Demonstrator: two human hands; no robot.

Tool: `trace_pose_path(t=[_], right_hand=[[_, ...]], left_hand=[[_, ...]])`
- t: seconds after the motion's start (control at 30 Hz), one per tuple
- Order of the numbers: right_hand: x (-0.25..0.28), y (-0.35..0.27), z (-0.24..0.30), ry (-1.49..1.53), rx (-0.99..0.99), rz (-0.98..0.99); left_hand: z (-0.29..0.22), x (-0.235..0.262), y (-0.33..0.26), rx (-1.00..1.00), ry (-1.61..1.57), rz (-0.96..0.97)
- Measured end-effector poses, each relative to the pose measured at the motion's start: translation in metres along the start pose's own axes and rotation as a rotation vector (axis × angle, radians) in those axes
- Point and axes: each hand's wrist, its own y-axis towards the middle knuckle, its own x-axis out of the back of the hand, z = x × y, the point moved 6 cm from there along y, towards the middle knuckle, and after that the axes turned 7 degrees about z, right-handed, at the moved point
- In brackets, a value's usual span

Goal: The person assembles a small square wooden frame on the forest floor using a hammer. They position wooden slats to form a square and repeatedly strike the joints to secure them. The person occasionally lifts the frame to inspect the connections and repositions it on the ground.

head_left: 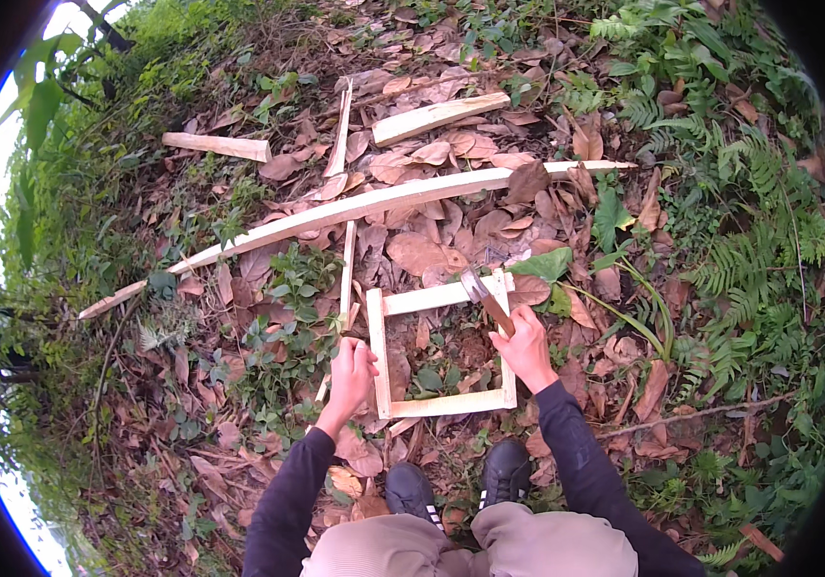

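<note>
A square frame of pale wooden strips (446, 403) lies on the leaf-covered ground in front of my feet. My right hand (526, 350) is wrapped round the brown handle of a hammer (497, 310). The hammer's metal head is over the frame's far strip, near the far right corner; whether it touches the wood I cannot tell. Just left of the frame's left side, my left hand (353, 373) is closed, its fingers curled in. What it holds, if anything, is hidden. A thin wooden strip (348, 264) runs along the ground toward that hand.
Beyond the frame lies a long, curved wooden pole (384, 199). Farther off are a short split piece (441, 117), a short stick (217, 146) and a narrow splinter (339, 144). Ferns (739, 250) and weeds grow at both sides. My dark shoes (507, 471) stand close to the frame.
</note>
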Motion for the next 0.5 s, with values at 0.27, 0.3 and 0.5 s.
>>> trace_pose_path(t=[0.27, 0.3, 0.5], right_hand=[[0.002, 0.009, 0.039, -0.382, 0.163, 0.002], [-0.001, 0.012, 0.049, -0.408, 0.219, -0.023], [-0.072, 0.073, 0.082, -0.246, 0.461, 0.018]], left_hand=[[-0.016, 0.002, 0.033, -0.162, 0.305, -0.387], [-0.021, 0.003, 0.033, -0.175, 0.356, -0.44], [-0.018, -0.014, 0.039, -0.195, 0.494, -0.434]])
